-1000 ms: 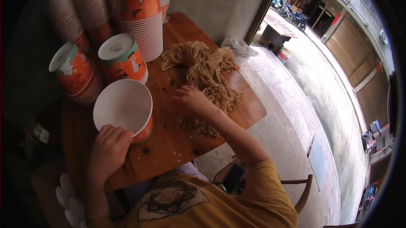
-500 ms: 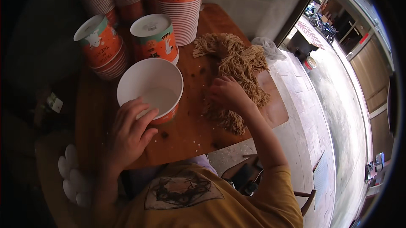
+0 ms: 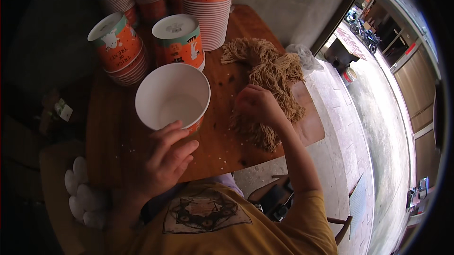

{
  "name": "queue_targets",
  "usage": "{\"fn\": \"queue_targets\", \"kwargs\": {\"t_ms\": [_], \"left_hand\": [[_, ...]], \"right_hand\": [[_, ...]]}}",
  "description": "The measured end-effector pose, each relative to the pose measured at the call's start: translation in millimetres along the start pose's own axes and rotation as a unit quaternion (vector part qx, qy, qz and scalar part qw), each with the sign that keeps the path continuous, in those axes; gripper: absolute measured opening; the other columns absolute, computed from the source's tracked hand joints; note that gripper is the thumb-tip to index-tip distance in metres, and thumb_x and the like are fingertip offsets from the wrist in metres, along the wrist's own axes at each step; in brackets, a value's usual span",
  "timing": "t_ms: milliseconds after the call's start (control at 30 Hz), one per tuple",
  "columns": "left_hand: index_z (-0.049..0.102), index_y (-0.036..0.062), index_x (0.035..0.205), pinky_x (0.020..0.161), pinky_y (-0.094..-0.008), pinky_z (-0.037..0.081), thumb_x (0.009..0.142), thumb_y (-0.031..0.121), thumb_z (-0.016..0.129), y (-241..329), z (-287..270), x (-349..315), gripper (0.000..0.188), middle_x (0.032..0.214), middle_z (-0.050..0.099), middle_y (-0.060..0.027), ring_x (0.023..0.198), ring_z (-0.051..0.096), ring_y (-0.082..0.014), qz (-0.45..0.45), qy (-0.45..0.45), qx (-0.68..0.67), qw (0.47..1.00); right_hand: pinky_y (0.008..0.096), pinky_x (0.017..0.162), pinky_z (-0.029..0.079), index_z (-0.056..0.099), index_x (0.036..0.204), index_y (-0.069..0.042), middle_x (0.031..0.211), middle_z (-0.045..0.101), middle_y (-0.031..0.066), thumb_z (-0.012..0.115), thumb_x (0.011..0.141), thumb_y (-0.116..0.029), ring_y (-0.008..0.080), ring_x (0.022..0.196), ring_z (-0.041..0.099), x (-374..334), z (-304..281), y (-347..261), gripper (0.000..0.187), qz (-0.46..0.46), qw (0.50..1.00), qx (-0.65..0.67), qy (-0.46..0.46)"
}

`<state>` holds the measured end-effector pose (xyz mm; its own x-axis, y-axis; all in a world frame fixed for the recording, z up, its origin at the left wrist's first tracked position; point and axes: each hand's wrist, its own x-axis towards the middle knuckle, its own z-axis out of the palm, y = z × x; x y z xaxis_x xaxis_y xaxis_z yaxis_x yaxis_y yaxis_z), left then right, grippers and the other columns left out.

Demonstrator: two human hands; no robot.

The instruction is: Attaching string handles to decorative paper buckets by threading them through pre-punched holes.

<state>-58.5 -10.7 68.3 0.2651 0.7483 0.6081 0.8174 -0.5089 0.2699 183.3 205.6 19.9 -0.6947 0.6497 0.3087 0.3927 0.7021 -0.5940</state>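
Holds the left hand [image 3: 163,162] out with loosely bent fingers [image 3: 177,135], parted from one another and pointing ahead and toward the right. Slants the right forearm [image 3: 299,155] forward and inward. Holds the right hand [image 3: 257,106] farther ahead, with fingers curled under and fingertips hidden.

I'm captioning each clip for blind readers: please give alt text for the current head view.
A person's right hand is curled at a heap of tan, noodle-like strands on a wooden table, while their open left hand is at the near rim of an upright orange bucket with a white inside. Stacks of upturned orange buckets stand behind it.
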Motion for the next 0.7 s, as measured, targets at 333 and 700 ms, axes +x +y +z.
{"fn": "queue_targets", "kwargs": {"t_ms": [333, 700], "left_hand": [[0.065, 0.0087, 0.110, 0.093, -0.0397, 0.050, 0.072, 0.000, 0.075, 3, 12, 0, 0.041, 0.117, 0.057, -0.0092, 0.115, 0.057, -0.0299, 0.019, 0.008, -0.051, 0.999], [0.063, 0.0067, 0.110, 0.095, -0.0426, 0.048, 0.074, -0.001, 0.072, 6, 12, -1, 0.038, 0.117, 0.057, -0.0112, 0.114, 0.057, -0.0320, 0.022, 0.005, -0.064, 0.998]], "right_hand": [[0.0247, 0.074, 0.050, 0.064, 0.094, -0.002, 0.087, 0.061, -0.0005, 0.058, 0.091, -0.009, 0.0084, 0.081, 0.059, 6, 3, 20, 0.009, 0.106, 0.979, 0.165, 0.048], [0.0415, 0.093, 0.045, 0.061, 0.095, -0.006, 0.113, 0.052, 0.0118, 0.070, 0.074, -0.006, 0.0339, 0.108, 0.050, 6, -1, -47, 0.022, -0.158, 0.979, -0.105, 0.073]]}}
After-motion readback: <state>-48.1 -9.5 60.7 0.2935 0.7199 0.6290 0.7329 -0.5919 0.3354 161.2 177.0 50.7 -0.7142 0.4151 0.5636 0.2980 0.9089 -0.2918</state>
